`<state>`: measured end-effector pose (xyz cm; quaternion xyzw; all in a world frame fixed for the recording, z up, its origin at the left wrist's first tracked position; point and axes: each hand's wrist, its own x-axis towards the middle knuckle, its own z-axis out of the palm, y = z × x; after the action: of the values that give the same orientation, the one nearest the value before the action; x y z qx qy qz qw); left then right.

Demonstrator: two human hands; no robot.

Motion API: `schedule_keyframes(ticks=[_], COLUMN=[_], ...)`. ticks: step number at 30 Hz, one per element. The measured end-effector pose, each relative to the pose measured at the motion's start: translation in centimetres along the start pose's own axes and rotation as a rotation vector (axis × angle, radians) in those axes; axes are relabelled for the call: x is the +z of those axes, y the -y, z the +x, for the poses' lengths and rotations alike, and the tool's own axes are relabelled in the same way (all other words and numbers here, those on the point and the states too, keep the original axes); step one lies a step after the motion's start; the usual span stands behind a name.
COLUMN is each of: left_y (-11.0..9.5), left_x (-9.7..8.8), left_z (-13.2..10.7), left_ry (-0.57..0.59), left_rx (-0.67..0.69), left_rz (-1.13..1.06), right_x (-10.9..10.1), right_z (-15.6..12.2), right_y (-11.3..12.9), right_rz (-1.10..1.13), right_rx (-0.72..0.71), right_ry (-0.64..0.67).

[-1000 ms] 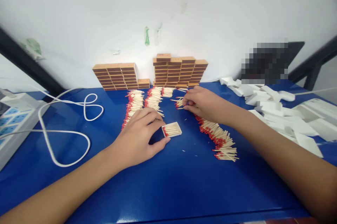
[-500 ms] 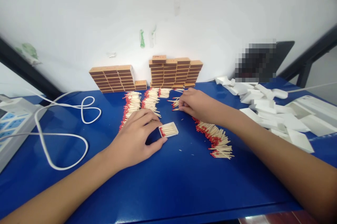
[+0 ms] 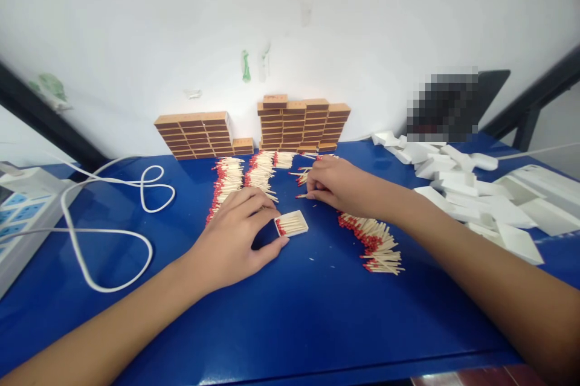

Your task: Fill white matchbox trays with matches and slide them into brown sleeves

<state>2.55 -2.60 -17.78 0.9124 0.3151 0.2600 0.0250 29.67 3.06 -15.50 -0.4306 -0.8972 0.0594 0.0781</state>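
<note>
A small white matchbox tray (image 3: 301,231) with a row of red-headed matches lies on the blue table. My left hand (image 3: 235,229) is curved at its left end, thumb and index finger gripping that end. Above and right of the tray, my right hand (image 3: 333,183) pinches a match (image 3: 302,196), whose red head points left. Just behind those fingers is a small group of loose matches (image 3: 299,177). Long heaps of matches (image 3: 260,174) lie beyond my left hand, partly covered by it. Another heap (image 3: 374,241) spreads below my right forearm.
Brown matchboxes stand stacked along the wall in a left stack (image 3: 194,135) and a right stack (image 3: 303,126). Many white empty trays (image 3: 471,193) are piled at the right. A white cable (image 3: 147,253) loops at the left beside a power strip (image 3: 27,217).
My right hand has drawn slightly toward me, bringing a pinched match away from the small loose group. My left hand and the tray stay in place.
</note>
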Motion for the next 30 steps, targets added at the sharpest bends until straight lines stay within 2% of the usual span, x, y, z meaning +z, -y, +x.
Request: schedule_keyframes(ticks=[7,13,18,30], left_y=[0.1,0.1,0.0,0.0], left_x=[0.0,0.0,-0.1,0.0], left_z=[0.0,0.1,0.1,0.0], left_ry=[-0.003,0.002,0.018,0.024], left_rx=[0.004,0.004,-0.007,-0.003], left_rz=[0.007,0.004,0.0,0.0], right_x=[-0.7,-1.9,-0.9,0.3], right_z=[-0.3,-1.1,-1.0,-0.8], right_y=[1.0,3.7,5.4,5.2], right_rz=[0.025,0.171,0.088,0.116], right_rx=[-0.028,-0.098,-0.155,-0.202], right_ry=[-0.047,-0.012,-0.001,-0.062])
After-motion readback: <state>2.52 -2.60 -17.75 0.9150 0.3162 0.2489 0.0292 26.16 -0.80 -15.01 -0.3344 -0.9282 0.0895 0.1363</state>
